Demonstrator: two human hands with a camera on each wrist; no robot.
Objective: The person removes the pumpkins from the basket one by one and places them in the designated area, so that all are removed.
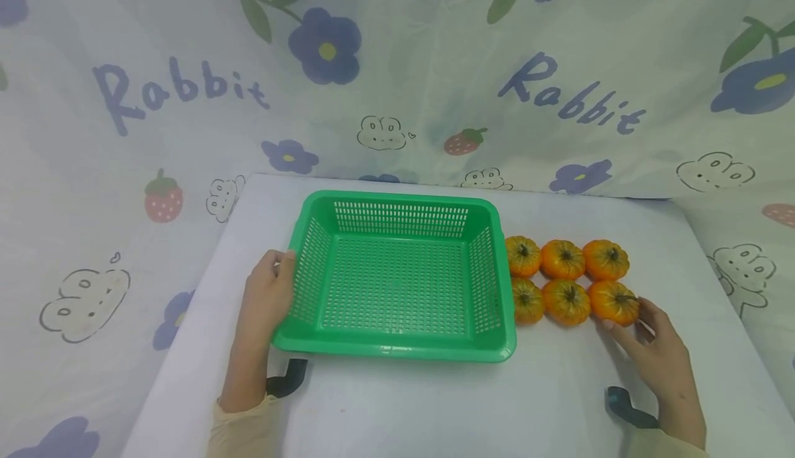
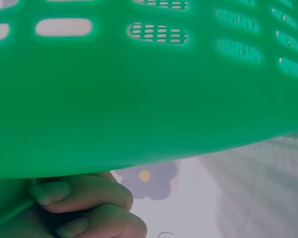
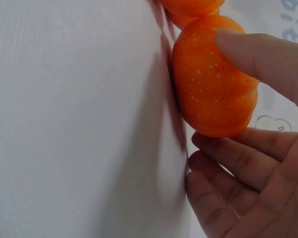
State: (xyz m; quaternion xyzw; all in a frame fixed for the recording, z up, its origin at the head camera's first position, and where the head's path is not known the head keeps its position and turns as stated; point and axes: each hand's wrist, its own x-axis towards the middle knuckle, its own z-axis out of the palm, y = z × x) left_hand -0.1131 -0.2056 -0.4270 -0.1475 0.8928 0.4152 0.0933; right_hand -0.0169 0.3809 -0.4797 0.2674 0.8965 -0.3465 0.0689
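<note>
A green plastic basket [image 1: 397,352] with perforated walls and floor lies on the white table, with nothing inside it. At its left side my left hand [image 1: 268,292] grips the rim; in the left wrist view, curled fingers [image 2: 97,191] show under the green rim. Small orange pumpkins stand in two rows of three right of the basket. The front-right pumpkin [image 1: 611,303] is between the thumb and fingers of my right hand [image 1: 661,351]. Seen from the right wrist, the thumb [image 3: 260,57] lies on that pumpkin [image 3: 213,79], with fingertips against its other side.
The back-row pumpkins [image 1: 562,259] and the other front-row pumpkins [image 1: 566,301] sit close together, the leftmost ones beside the basket's right wall. Behind the table [image 1: 435,410] hangs a curtain [image 1: 422,85] printed with rabbits and flowers. Dark curved pieces show near both wrists.
</note>
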